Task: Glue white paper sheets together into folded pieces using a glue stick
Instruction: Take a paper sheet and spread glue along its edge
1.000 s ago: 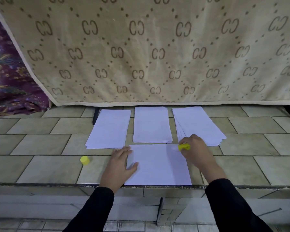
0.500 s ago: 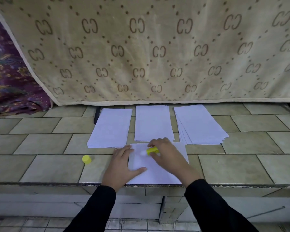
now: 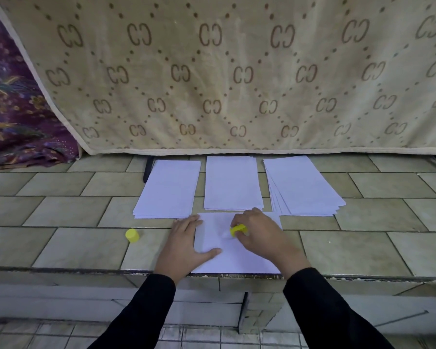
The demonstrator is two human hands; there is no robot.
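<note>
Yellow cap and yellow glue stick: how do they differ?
The small yellow plastic cap stands alone, untouched, on the tiles; the yellow glue stick is tilted in the right hand's grip, pale tip against the white paper sheet. Both share the same yellow.

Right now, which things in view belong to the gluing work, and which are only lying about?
Belong to the job: glue stick in the right hand; front sheet pressed by the left hand; left stack, middle stack, right stack of white paper; yellow cap.
Just lying about: beige patterned blanket; purple flowered cloth.
</note>
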